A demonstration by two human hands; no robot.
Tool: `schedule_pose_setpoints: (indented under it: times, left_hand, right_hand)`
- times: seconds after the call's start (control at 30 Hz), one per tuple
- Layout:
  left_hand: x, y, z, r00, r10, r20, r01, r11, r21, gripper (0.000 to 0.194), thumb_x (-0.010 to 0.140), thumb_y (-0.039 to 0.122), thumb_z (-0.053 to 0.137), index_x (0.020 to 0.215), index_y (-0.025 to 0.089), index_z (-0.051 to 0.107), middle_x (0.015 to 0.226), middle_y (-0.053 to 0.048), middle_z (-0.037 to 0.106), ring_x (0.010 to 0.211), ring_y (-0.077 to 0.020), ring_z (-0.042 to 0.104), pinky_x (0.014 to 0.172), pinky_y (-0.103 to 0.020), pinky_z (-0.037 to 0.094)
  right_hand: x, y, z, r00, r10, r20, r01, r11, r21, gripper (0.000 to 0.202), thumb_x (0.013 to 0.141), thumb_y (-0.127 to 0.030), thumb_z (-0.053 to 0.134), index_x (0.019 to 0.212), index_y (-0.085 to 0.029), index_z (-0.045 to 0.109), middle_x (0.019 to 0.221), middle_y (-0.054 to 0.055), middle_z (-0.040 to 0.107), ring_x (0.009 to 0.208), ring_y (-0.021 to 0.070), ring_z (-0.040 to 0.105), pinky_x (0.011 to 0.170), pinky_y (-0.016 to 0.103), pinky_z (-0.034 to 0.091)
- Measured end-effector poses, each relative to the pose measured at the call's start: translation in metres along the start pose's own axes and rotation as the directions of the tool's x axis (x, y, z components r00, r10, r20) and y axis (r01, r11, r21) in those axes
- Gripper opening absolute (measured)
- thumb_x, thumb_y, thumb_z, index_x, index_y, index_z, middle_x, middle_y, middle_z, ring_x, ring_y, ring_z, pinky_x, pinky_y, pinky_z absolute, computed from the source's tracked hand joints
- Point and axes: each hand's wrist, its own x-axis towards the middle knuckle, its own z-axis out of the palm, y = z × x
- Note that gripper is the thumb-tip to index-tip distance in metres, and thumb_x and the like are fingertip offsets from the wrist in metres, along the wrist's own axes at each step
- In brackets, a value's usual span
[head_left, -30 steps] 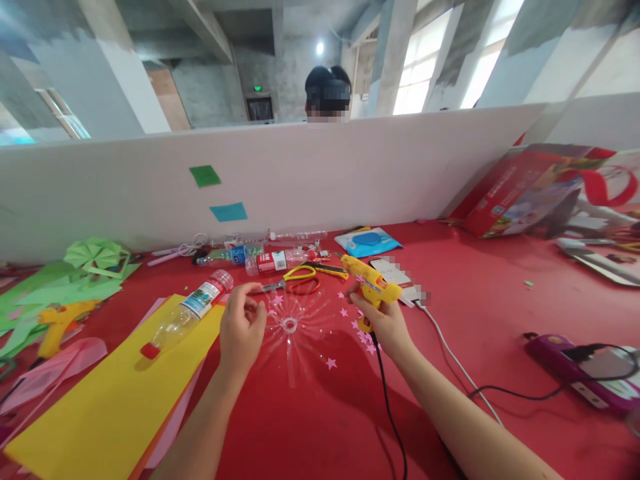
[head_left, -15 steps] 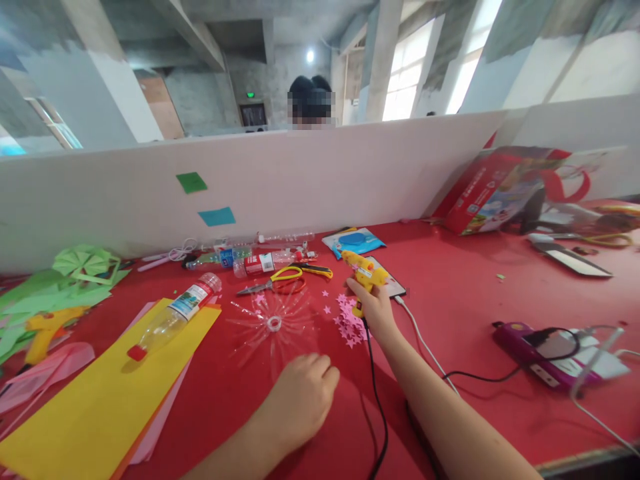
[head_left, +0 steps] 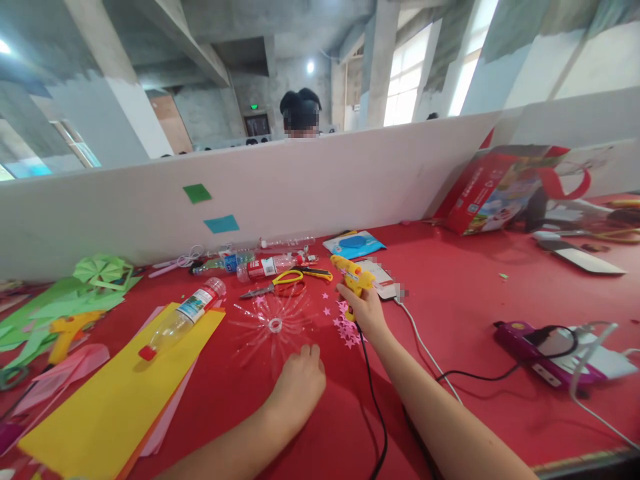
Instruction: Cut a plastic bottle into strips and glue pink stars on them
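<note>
My right hand (head_left: 367, 313) is wrapped round the handle of a yellow hot glue gun (head_left: 354, 275), its nozzle pointing up and left and a black cord trailing from it. Under and beside that hand lies a pile of pink paper stars (head_left: 345, 329). My left hand (head_left: 301, 380) is low over the table with its fingers bent and close together; whatever they hold, if anything, is hidden. Just beyond it a clear plastic bottle top cut into thin strips (head_left: 275, 325) lies fanned out flat. Scissors (head_left: 275, 288) with yellow and red handles lie behind the strips.
At left are yellow paper sheets (head_left: 115, 393) with a clear bottle (head_left: 183, 320) on them, green paper pieces (head_left: 103, 272) and another yellow glue gun (head_left: 70, 331). A phone (head_left: 380, 280) and a blue wipes packet (head_left: 355, 245) lie behind; a purple power strip (head_left: 540, 353) is at right.
My right hand has carried the glue gun slightly left, uncovering more of the phone. My left hand has shifted a little left and forward, towards the cut strips. The view has turned slightly.
</note>
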Motion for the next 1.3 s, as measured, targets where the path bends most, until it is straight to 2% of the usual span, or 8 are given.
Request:
schedule_pose_setpoints:
  times: [0.23,0.4,0.53,0.67,0.8,0.87,1.1,1.3]
  left_hand:
    - [-0.002,-0.005,0.002,0.983,0.179,-0.036,-0.176,0.981,0.077,0.01,0.076,0.008,0.058,0.08,0.008,0.068,0.076,-0.011,0.06,0.073,-0.0223,0.058,0.051,-0.029,0.042]
    - [0.001,-0.001,0.001,0.952,0.304,-0.025,-0.296,0.941,0.166,0.01,0.075,0.013,0.061,0.078,0.008,0.069,0.071,-0.011,0.059,0.071,-0.0218,0.056,0.049,-0.028,0.039]
    - [0.003,0.0,0.002,0.941,0.339,-0.016,-0.331,0.928,0.17,0.01,0.075,0.012,0.061,0.079,0.007,0.069,0.073,-0.012,0.059,0.07,-0.0215,0.056,0.048,-0.028,0.04]
    - [0.0,-0.004,0.003,0.961,0.275,-0.025,-0.272,0.958,0.096,0.012,0.077,0.01,0.057,0.08,0.007,0.068,0.075,-0.013,0.06,0.072,-0.0218,0.057,0.051,-0.029,0.043]
    - [-0.009,-0.011,0.002,0.994,0.094,-0.052,-0.096,0.994,-0.05,0.024,0.077,0.0,0.046,0.091,0.009,0.064,0.09,-0.012,0.063,0.081,-0.0222,0.059,0.063,-0.032,0.048]
    - [-0.012,-0.013,0.003,0.998,0.023,-0.063,-0.031,0.992,-0.119,0.028,0.078,-0.001,0.041,0.089,0.011,0.063,0.095,-0.01,0.062,0.086,-0.0224,0.058,0.07,-0.034,0.049]
    - [-0.017,-0.021,0.003,0.991,0.045,-0.127,-0.063,0.988,-0.141,0.025,0.084,0.004,0.038,0.088,0.011,0.061,0.092,-0.01,0.06,0.087,-0.0234,0.057,0.071,-0.036,0.049]
    - [-0.014,-0.045,-0.001,0.973,-0.124,-0.194,0.049,0.934,-0.354,0.015,0.085,0.014,0.047,0.082,0.015,0.062,0.09,-0.005,0.059,0.084,-0.0167,0.056,0.076,-0.03,0.046]
  right_hand:
    - [-0.001,0.0,0.002,0.999,-0.026,0.025,0.027,0.999,-0.042,0.026,0.064,-0.042,0.062,0.069,-0.016,0.057,0.053,-0.003,0.051,0.043,0.0095,0.039,0.042,0.023,0.031]
    - [-0.003,0.004,0.005,0.997,-0.044,0.061,0.048,0.996,-0.073,0.025,0.064,-0.041,0.061,0.064,-0.017,0.055,0.051,-0.003,0.049,0.043,0.0097,0.038,0.043,0.022,0.031]
    - [-0.005,0.006,0.008,0.996,-0.054,0.072,0.062,0.992,-0.108,0.025,0.063,-0.041,0.06,0.06,-0.017,0.053,0.048,-0.004,0.046,0.043,0.0101,0.039,0.043,0.022,0.031]
    - [-0.005,0.005,0.007,0.994,-0.08,0.075,0.09,0.986,-0.138,0.026,0.064,-0.041,0.06,0.057,-0.017,0.052,0.046,-0.004,0.044,0.043,0.01,0.038,0.042,0.022,0.03]
    - [-0.004,0.005,0.005,0.993,-0.103,0.059,0.111,0.982,-0.151,0.026,0.065,-0.041,0.06,0.06,-0.017,0.054,0.048,-0.003,0.047,0.043,0.0094,0.038,0.041,0.022,0.03]
    - [-0.004,0.005,0.006,0.993,-0.103,0.055,0.11,0.983,-0.15,0.027,0.065,-0.042,0.06,0.063,-0.016,0.055,0.049,-0.003,0.049,0.043,0.0094,0.038,0.041,0.022,0.03]
    - [-0.007,0.0,0.005,0.99,-0.084,0.112,0.098,0.987,-0.127,0.026,0.067,-0.041,0.06,0.067,-0.016,0.057,0.051,-0.002,0.052,0.042,0.0092,0.04,0.041,0.021,0.031]
    - [-0.016,0.009,-0.005,0.99,-0.063,0.125,0.079,0.99,-0.121,0.026,0.064,-0.043,0.061,0.062,-0.017,0.055,0.048,-0.004,0.049,0.042,0.0098,0.041,0.041,0.021,0.032]
